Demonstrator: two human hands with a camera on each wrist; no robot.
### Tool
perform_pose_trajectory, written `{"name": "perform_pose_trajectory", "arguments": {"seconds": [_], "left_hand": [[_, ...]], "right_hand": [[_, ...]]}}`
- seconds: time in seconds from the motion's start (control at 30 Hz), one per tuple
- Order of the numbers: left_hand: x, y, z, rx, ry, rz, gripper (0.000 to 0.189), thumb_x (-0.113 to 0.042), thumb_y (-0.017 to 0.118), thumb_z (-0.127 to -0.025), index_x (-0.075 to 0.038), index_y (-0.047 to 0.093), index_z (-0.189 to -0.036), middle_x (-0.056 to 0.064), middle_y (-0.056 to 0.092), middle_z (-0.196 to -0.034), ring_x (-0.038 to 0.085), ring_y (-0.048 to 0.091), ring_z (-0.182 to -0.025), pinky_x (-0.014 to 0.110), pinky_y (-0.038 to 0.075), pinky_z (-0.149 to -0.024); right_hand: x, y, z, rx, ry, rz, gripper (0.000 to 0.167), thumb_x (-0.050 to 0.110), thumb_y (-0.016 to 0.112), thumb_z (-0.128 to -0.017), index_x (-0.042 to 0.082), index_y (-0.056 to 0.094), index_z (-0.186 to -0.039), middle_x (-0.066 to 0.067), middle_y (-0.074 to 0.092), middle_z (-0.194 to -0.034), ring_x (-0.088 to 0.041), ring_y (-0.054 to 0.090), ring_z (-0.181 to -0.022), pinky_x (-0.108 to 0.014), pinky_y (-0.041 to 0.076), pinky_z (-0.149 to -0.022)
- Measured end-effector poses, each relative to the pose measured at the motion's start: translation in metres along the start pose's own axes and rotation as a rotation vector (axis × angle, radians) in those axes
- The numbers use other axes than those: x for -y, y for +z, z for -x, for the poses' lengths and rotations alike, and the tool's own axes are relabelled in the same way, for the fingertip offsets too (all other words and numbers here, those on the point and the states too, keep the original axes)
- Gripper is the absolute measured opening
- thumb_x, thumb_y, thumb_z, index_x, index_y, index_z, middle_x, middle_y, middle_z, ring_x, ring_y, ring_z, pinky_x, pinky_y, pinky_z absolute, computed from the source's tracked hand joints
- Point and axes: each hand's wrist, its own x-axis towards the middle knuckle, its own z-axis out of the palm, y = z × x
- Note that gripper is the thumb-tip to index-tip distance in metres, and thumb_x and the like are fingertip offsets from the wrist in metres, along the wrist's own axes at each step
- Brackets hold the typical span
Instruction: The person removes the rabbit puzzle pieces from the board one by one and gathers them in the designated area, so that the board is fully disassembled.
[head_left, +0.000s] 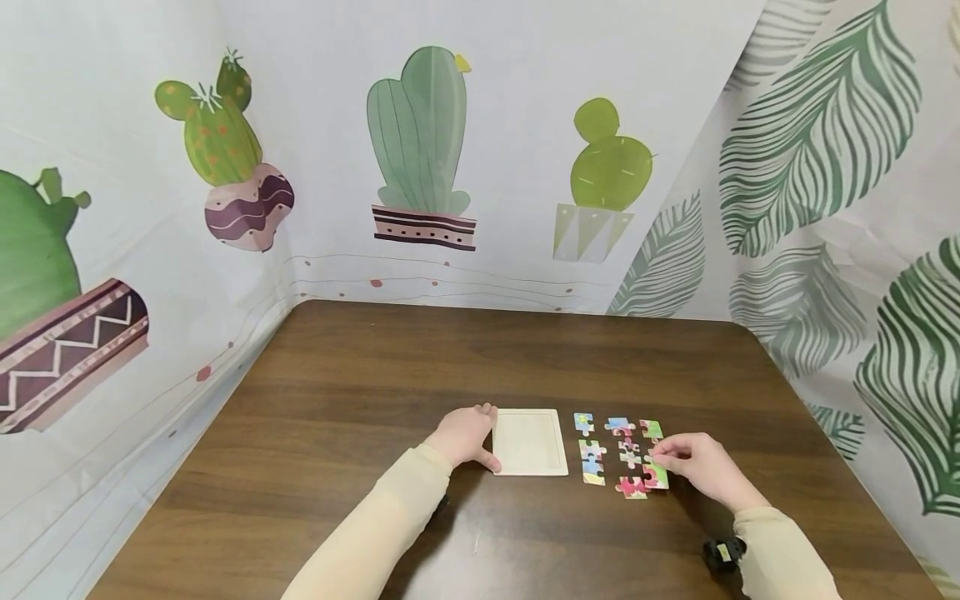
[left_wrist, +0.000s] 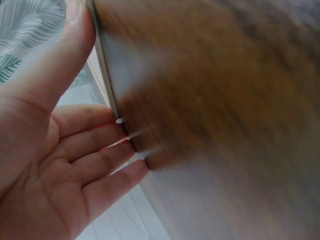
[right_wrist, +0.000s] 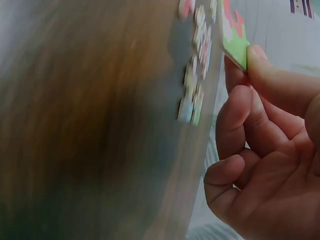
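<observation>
A pale square puzzle tray (head_left: 529, 443) lies flat on the table, with a thin raised border. My left hand (head_left: 463, 436) spans its left side, thumb at the near left corner and fingers at the far one. In the left wrist view the fingers are fairly straight, their tips at the tray's edge and the tabletop. My right hand (head_left: 702, 468) pinches a green and pink puzzle piece (right_wrist: 235, 42) between thumb and index finger, the other fingers loosely bent. Several colourful puzzle pieces (head_left: 592, 451) lie right of the tray, left of and below that hand.
The dark wooden table (head_left: 360, 379) reaches back to a wall cloth (head_left: 517, 158) printed with cacti and leaves. A small black device (head_left: 723, 553) sits at the right wrist.
</observation>
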Motion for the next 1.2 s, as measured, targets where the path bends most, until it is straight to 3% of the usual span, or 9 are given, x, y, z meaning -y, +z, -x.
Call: {"name": "perform_pose_trajectory", "arguments": {"seconds": [0.23, 0.53, 1.1, 1.13, 1.2], "left_hand": [[0.002, 0.000, 0.001, -0.008, 0.005, 0.009, 0.100, -0.055, 0.079, -0.063, 0.001, 0.046, -0.138, 0.014, 0.049, -0.141, 0.022, 0.048, -0.129, 0.030, 0.044, -0.100], [0.002, 0.003, -0.001, -0.004, 0.004, 0.002, 0.100, -0.056, 0.078, -0.062, 0.000, 0.046, -0.139, 0.013, 0.049, -0.141, 0.021, 0.048, -0.129, 0.029, 0.045, -0.099], [0.004, 0.004, -0.003, -0.026, 0.021, 0.029, 0.101, -0.055, 0.080, -0.061, 0.002, 0.048, -0.137, 0.014, 0.050, -0.139, 0.022, 0.049, -0.127, 0.031, 0.045, -0.099], [0.008, 0.012, -0.007, -0.046, 0.038, 0.031, 0.104, -0.059, 0.078, -0.060, 0.002, 0.047, -0.138, 0.015, 0.050, -0.140, 0.022, 0.049, -0.127, 0.031, 0.045, -0.099], [0.009, 0.012, -0.008, -0.037, 0.044, 0.039, 0.103, -0.058, 0.078, -0.061, 0.002, 0.046, -0.138, 0.015, 0.050, -0.140, 0.023, 0.049, -0.128, 0.031, 0.045, -0.100]], "right_hand": [[-0.012, -0.004, 0.009, 0.048, 0.029, 0.013, 0.007, 0.015, 0.072, -0.083, 0.008, 0.072, -0.085, 0.001, 0.067, -0.079, -0.006, 0.056, -0.072, -0.027, 0.047, -0.064], [-0.014, 0.002, 0.009, 0.005, 0.000, 0.086, 0.005, 0.016, 0.075, -0.080, 0.011, 0.072, -0.080, 0.004, 0.067, -0.077, -0.005, 0.056, -0.070, -0.029, 0.047, -0.065], [-0.007, 0.005, 0.005, 0.003, 0.035, 0.101, 0.003, 0.013, 0.076, -0.078, 0.013, 0.072, -0.079, 0.001, 0.069, -0.081, -0.014, 0.060, -0.075, -0.036, 0.050, -0.068], [-0.007, 0.005, 0.004, -0.005, 0.039, 0.105, 0.003, 0.014, 0.076, -0.078, 0.013, 0.073, -0.079, 0.000, 0.069, -0.081, -0.015, 0.060, -0.075, -0.037, 0.050, -0.068], [-0.005, 0.005, 0.004, -0.024, 0.048, 0.107, 0.004, 0.016, 0.074, -0.080, 0.013, 0.073, -0.081, 0.000, 0.069, -0.082, -0.015, 0.060, -0.076, -0.037, 0.050, -0.068]]}}
